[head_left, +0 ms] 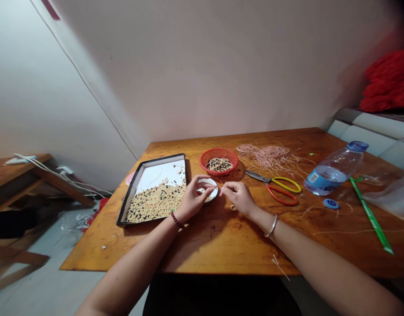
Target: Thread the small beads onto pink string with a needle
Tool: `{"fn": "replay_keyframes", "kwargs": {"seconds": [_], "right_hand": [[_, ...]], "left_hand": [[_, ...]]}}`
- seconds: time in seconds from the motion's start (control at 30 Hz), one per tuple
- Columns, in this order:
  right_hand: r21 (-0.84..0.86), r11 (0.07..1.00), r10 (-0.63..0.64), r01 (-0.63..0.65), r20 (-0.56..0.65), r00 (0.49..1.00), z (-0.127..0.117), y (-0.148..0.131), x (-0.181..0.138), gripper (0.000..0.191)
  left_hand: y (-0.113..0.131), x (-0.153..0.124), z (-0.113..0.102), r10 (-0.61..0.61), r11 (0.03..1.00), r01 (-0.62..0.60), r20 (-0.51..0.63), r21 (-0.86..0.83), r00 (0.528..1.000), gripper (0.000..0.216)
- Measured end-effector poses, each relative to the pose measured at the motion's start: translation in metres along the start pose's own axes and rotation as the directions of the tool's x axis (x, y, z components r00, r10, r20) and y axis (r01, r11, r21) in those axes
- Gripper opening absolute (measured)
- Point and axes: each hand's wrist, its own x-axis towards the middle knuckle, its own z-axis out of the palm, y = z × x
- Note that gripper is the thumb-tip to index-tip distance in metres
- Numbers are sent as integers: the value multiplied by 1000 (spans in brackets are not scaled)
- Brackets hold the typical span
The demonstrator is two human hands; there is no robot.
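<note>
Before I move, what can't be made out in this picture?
- Bare left hand, head view: anything between its fingertips is too small to identify.
- Bare right hand, head view: its curled fingers hide its palm.
- Small round white dish, head view: partly hidden by the left hand.
- Bright red, soft-looking heap, head view: cut off by the right edge, blurred.
- Clear plastic bag, head view: cut off by the right edge.

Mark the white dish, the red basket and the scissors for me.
White dish (212, 182): head view, its far inner side.
Red basket (219, 153): head view, its far inner wall.
Scissors (266, 179): head view, the metal just ahead of the handles.
</note>
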Motion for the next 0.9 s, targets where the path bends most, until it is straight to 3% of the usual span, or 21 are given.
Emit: {"fn": "replay_keyframes", "kwargs": {"seconds": [0.4, 0.9], "right_hand": [[-42, 999, 9, -9, -4, 1000, 0, 0, -2, 27], [63, 996, 65, -70, 69, 995, 13, 8, -6, 38]], "left_hand": [[-2, 1, 0, 5, 1000, -5, -13, -9, 1000, 39], [5, -3, 0, 72, 978, -90, 102, 188, 992, 27]]}}
